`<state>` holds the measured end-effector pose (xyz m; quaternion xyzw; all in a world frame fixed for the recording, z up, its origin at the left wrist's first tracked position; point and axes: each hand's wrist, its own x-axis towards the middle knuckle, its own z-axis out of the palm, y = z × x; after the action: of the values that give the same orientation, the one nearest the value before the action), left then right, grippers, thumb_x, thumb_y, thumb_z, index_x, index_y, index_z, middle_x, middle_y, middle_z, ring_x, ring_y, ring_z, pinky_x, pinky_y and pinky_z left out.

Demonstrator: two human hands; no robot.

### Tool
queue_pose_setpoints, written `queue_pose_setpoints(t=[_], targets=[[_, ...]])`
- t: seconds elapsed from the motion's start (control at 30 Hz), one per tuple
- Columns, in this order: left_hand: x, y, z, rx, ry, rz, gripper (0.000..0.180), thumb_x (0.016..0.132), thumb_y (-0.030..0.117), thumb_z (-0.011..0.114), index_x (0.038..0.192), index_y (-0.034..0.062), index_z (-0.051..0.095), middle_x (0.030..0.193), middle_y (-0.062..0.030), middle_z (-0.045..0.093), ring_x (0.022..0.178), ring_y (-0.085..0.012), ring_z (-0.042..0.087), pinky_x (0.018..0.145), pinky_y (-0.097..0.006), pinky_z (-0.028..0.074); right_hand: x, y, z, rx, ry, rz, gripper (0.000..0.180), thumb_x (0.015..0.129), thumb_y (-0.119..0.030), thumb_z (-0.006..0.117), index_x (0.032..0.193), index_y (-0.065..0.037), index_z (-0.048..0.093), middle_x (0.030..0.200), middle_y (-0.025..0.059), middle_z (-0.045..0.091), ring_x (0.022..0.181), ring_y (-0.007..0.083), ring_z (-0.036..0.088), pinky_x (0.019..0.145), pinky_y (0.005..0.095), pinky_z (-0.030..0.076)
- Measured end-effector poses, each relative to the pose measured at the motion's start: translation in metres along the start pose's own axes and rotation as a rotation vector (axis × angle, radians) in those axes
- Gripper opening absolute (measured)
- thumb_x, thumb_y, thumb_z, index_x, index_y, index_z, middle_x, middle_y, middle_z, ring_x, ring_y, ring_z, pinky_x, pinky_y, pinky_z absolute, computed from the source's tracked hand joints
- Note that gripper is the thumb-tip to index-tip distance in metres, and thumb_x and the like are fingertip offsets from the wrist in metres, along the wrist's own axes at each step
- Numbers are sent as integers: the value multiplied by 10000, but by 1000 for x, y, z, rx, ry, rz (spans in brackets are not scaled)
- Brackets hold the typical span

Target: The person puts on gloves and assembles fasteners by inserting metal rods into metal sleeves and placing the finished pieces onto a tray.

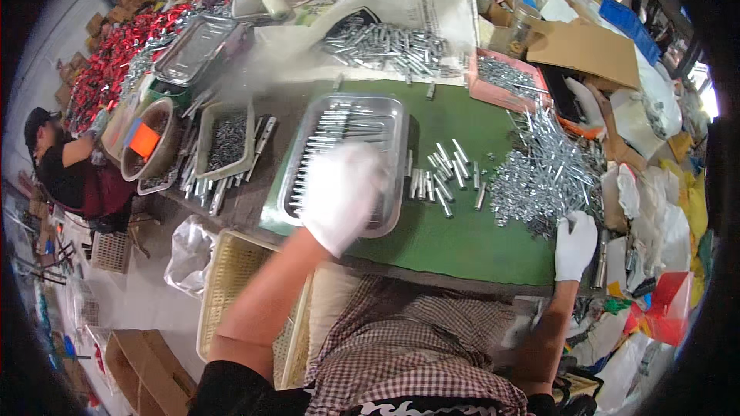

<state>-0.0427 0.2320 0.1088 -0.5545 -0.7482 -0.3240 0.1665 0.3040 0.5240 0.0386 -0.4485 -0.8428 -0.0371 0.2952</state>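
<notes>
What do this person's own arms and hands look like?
The left hand and right hand wear white gloves ending around the wrists. The forearms are bare, with black sleeves above. The left glove is blurred, so its texture is unclear.

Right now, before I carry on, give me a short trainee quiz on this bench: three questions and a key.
1. Multiple choice: what lies on the green mat between the clear tray and the heap of metal parts?
a) a cardboard sheet
b) loose silver rods
c) an orange container
2. True or false: the pink bin stands to the right of the clear tray.
3. Fill in the blank: the right hand is at the near edge of the heap, while the ____ hand is over the tray.

Key:
1. b
2. True
3. left; the left hand is blurred, so its grip cannot be told.
</notes>
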Motion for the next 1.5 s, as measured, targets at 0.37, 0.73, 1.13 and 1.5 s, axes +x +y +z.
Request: queue_pose_setpoints(t=[0.37,0.73,1.13,1.5], targets=[[23,-136,-8,309,-426,-73,198,945,195,590,1023,146,764,1058,-64,721,974,-333,691,850,-435,561,-42,-54,-21,419,74,241,70,966,-52,622,1026,-16,621,899,70,602,738,176,538,707,332,469],[148,-47,119,307,-406,-53,229,937,240,606,1088,105,713,1073,-161,721,1023,-362,689,872,-503,532,-69,-61,-20,474,95,298,114,942,-30,652,1051,-11,623,936,125,637,786,259,620,739,375,508],[139,53,94,-99,-298,179,137,903,111,642,1013,32,670,1023,-160,699,947,-328,712,830,-419,571,-59,-65,-27,465,101,107,132,874,-13,696,993,-45,650,924,141,692,819,349,666,750,431,533],[-19,122,93,-298,-246,128,156,774,126,785,923,114,739,895,-78,722,840,-311,673,775,-433,505,-56,-62,-59,416,-255,-301,123,837,-78,689,951,-123,686,910,58,680,900,292,643,824,435,472]])
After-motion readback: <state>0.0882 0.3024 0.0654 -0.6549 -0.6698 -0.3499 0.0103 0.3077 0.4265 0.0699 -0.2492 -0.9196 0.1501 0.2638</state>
